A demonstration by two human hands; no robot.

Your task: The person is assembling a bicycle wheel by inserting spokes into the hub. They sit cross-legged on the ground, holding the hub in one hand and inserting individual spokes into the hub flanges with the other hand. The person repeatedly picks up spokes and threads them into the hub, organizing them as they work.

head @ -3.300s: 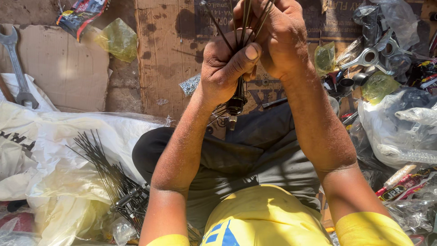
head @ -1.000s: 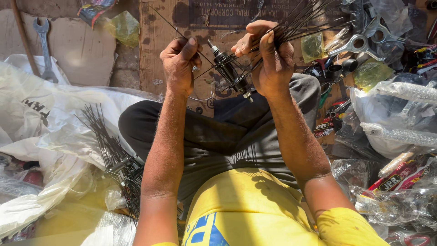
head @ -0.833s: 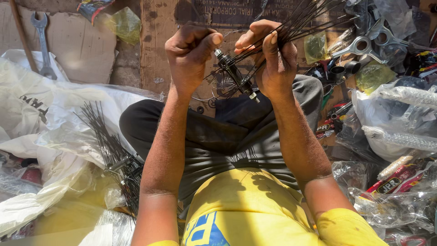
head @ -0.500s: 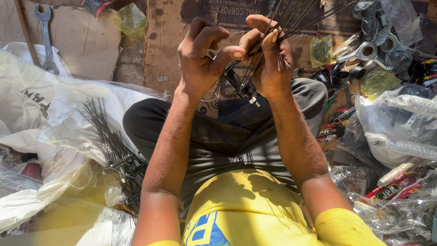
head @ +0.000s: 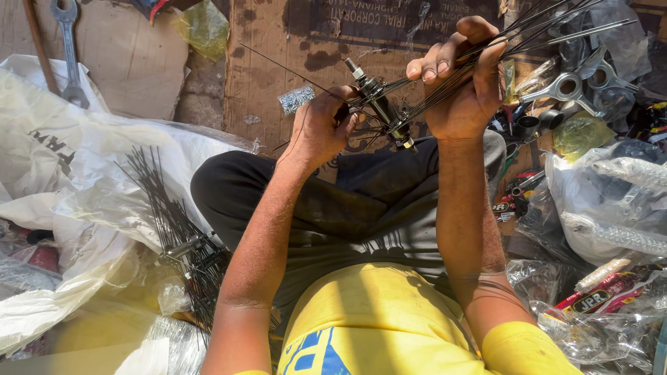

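Observation:
I hold a small dark metal wheel hub point(head: 381, 111) with an axle over my lap. My left hand point(head: 321, 128) grips the hub's left side, and one thin spoke point(head: 285, 68) sticks out up and to the left from it. My right hand point(head: 464, 83) is closed around a bundle of thin metal spokes point(head: 549, 31) that fan out from the hub toward the upper right. Another hub with a fan of dark spokes point(head: 177, 229) lies on the plastic sheet beside my left leg.
Flattened cardboard point(head: 278, 62) covers the ground ahead. A long spanner point(head: 69, 48) lies at the upper left. White plastic sacks point(head: 62, 180) spread on the left. Metal parts point(head: 566, 87), clear bags and packets point(head: 611, 208) crowd the right side.
My left hand has dropped from the top of the hub to its left side. One spoke now sticks out to the upper left. My right hand keeps its hold on the bundle.

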